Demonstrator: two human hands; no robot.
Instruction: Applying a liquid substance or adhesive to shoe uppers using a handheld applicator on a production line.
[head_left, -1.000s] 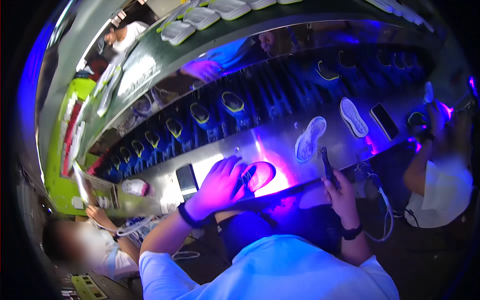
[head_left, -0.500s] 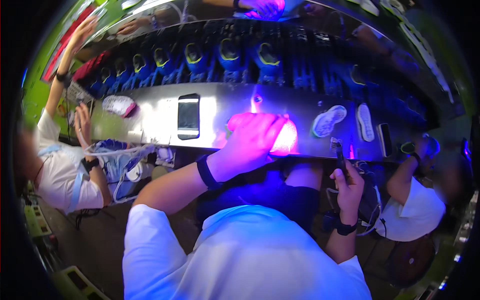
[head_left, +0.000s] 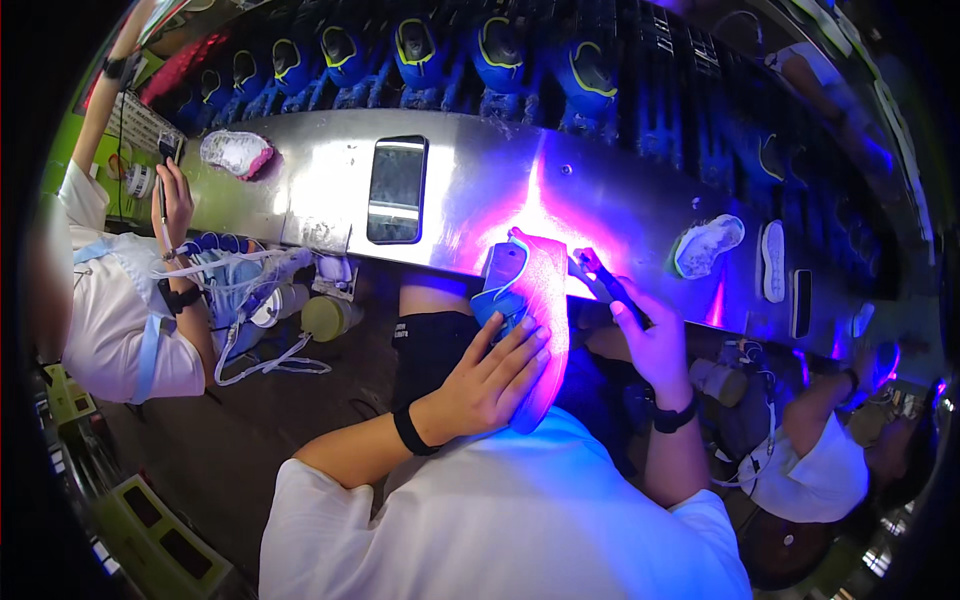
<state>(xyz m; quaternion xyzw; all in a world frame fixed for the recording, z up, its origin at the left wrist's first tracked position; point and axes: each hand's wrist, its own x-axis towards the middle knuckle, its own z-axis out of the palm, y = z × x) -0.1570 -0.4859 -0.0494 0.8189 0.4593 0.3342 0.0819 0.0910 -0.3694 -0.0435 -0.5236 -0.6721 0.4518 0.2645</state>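
A shoe (head_left: 543, 300), blue at its collar and lit bright pink along its side, is held tilted at the bench's front edge, with one end over my lap. My left hand (head_left: 490, 385) is closed on its near part, fingers lying across the upper. In my right hand (head_left: 650, 335) is a dark-handled brush (head_left: 603, 278), gripped between thumb and fingers. The brush's head is close beside the shoe's far end; glare hides whether they touch.
On the metal bench (head_left: 310, 190) lie a phone (head_left: 397, 190), a white-and-pink shoe sole (head_left: 237, 153), and two white soles (head_left: 708, 245) (head_left: 773, 260) at right. Several blue shoes (head_left: 498, 55) stand on a rack behind. Co-workers sit on both sides, one arm (head_left: 175, 205) holding a tool.
My left hand has drawn back toward my body, and the shoe is now plainly visible in it. My right hand has moved left and farther in, bringing the brush beside the shoe.
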